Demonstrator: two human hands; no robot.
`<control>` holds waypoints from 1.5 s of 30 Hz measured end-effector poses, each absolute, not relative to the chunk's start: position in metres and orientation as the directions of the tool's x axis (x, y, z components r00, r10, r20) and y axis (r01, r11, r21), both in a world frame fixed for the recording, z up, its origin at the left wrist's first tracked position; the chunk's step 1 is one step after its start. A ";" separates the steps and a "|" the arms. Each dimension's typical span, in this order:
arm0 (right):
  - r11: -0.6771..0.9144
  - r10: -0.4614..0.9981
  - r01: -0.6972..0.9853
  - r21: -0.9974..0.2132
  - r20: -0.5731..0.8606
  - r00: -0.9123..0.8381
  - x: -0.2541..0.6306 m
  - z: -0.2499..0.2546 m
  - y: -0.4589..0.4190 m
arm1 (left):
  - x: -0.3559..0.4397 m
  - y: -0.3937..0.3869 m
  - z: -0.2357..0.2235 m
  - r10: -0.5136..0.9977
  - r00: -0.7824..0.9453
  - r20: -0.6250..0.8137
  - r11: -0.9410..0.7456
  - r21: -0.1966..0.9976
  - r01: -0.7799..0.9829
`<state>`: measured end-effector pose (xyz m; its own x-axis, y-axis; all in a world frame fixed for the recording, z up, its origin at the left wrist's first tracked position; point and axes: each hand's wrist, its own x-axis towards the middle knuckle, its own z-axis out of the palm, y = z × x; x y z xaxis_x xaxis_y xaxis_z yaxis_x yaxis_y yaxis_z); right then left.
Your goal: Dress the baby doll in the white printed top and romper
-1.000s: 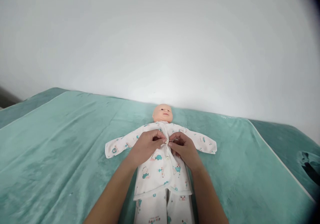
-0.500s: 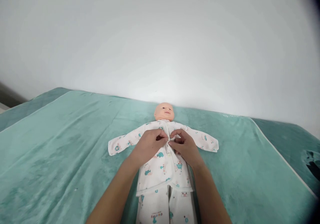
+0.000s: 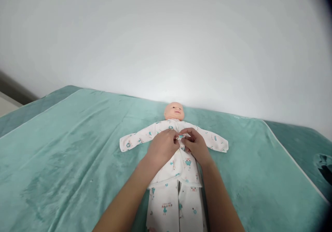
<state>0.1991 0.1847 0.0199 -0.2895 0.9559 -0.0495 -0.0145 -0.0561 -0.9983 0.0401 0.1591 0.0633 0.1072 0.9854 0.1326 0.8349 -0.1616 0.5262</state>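
A baby doll (image 3: pixel 174 111) lies on its back on a teal blanket (image 3: pixel 72 149), its arms spread wide. It wears a white printed top (image 3: pixel 207 139) and matching trousers (image 3: pixel 166 207). My left hand (image 3: pixel 163 147) and my right hand (image 3: pixel 195 144) meet at the doll's chest. Both pinch the front edges of the top together along its opening, fingers curled. What lies between the fingertips is too small to make out beyond the cloth.
A plain white wall (image 3: pixel 166 42) rises just behind the doll's head. The blanket has a pale border (image 3: pixel 290 156) on the right, over a darker teal cover (image 3: pixel 306 145). A dark shape (image 3: pixel 323 166) lies at the far right edge.
Both hands have crept a little up the doll's chest and to the right, still pinching the top's front. The view has shifted, so the doll sits slightly higher.
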 end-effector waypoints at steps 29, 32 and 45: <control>-0.037 0.990 0.084 -0.996 -0.048 -0.130 0.190 0.023 0.182 | 0.019 0.165 0.068 0.961 0.249 -0.122 0.022 0.929 0.370; -0.028 0.989 0.084 -0.996 -0.040 -0.146 0.191 0.022 0.182 | 0.017 0.166 0.066 0.960 0.260 -0.106 0.009 0.938 0.348; -0.011 0.980 0.060 -0.998 -0.022 -0.199 0.195 0.021 0.183 | 0.019 0.173 0.053 0.974 0.223 -0.045 0.011 0.989 0.149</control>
<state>0.1951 0.1827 0.0215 -0.1989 0.9798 -0.0223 0.0601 -0.0105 -0.9981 0.0192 0.1726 0.0527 0.2228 0.9738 -0.0446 0.1492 0.0112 0.9887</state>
